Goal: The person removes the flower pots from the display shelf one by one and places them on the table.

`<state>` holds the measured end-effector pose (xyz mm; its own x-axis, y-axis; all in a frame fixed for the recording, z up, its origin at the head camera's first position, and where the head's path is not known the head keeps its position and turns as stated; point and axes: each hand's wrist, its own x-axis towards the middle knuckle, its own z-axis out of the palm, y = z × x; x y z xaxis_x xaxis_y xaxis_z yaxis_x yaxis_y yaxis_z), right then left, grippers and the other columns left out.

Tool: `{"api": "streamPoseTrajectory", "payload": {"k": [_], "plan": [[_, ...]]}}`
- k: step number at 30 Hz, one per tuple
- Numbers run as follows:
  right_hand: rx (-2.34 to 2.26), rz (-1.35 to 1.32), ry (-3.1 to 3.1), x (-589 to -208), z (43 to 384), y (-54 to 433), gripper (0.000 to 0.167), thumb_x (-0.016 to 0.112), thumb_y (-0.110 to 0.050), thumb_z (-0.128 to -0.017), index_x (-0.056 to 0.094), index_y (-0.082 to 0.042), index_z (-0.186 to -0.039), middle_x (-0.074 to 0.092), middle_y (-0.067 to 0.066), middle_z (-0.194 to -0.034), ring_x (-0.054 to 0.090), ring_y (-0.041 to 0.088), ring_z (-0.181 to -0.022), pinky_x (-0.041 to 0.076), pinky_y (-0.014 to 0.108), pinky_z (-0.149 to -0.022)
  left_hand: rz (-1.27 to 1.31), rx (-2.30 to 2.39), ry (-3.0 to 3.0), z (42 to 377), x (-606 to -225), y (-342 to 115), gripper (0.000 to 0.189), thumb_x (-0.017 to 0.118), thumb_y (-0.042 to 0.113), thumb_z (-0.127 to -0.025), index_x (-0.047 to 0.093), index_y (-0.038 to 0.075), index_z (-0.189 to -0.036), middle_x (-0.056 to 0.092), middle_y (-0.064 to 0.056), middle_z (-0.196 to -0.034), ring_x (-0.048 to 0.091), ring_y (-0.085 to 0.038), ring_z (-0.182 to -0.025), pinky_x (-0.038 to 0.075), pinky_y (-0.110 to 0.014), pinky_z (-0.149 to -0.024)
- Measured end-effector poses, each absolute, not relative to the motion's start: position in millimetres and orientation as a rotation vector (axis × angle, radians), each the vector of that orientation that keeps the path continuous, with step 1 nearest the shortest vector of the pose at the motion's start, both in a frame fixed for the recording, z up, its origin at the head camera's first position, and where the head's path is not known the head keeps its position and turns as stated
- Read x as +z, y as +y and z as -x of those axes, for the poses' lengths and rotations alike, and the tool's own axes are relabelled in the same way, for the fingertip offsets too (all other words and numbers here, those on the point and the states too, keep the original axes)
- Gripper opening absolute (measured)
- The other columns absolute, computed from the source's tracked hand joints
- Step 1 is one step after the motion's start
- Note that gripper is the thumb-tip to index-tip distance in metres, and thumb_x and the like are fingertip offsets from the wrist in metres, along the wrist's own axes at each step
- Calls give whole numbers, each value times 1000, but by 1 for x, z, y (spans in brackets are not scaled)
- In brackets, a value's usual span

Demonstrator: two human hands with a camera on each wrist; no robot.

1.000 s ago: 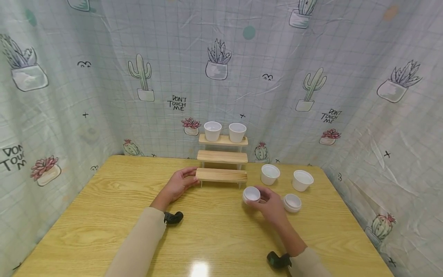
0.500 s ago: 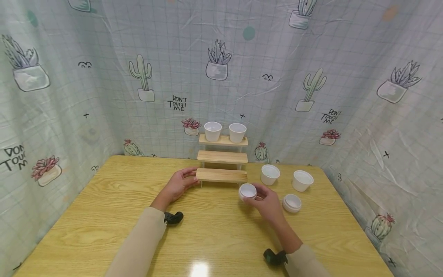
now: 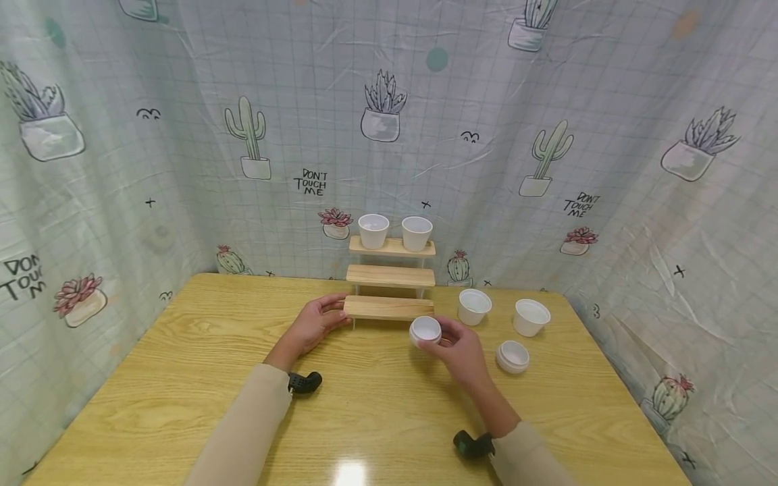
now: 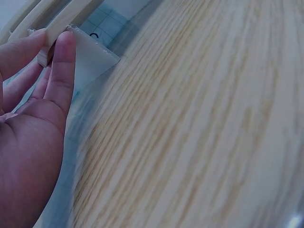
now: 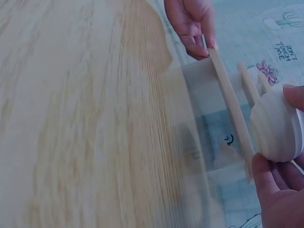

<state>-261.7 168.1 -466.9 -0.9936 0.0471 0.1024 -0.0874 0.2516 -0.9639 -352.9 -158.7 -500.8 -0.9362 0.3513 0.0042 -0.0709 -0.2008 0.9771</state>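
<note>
A three-tier stand with wooden shelves point(image 3: 389, 308) and clear side panels stands at the back of the table. My left hand point(image 3: 313, 325) pinches the left end of its lowest shelf between thumb and fingers, seen closely in the left wrist view. In my right hand point(image 3: 460, 347) is a small round white pot point(image 3: 425, 330), gripped by its side, just in front of that shelf's right end. The right wrist view shows the pot's ridged wall point(image 5: 274, 126) between thumb and fingers. Two white pots, a left one point(image 3: 373, 231) and a right one point(image 3: 417, 233), stand on the top shelf.
Right of the stand, two taller white pots point(image 3: 474, 307) point(image 3: 531, 317) and a rounded white pot point(image 3: 512, 356) stand on the wooden table point(image 3: 200, 378). A patterned curtain point(image 3: 304, 101) hangs behind and at both sides.
My right hand has moved left and slightly away from me with the white pot, toward the lowest shelf's right end. My left hand keeps its place on the stand.
</note>
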Motion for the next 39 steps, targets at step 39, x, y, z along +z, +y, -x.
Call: {"api": "streamPoseTrajectory", "payload": {"k": [39], "plan": [[1914,-196,-2300,-456,287,133,58,92,-18,-77,70,-12,-130,67,10,-132,66,28,-119,62,32,-98,-331,2215,1772,354,-502,-160,60,55,-4,-102,30,-7,-157,50,-19,-138,66,-13,-108,60,-29,-101]]}}
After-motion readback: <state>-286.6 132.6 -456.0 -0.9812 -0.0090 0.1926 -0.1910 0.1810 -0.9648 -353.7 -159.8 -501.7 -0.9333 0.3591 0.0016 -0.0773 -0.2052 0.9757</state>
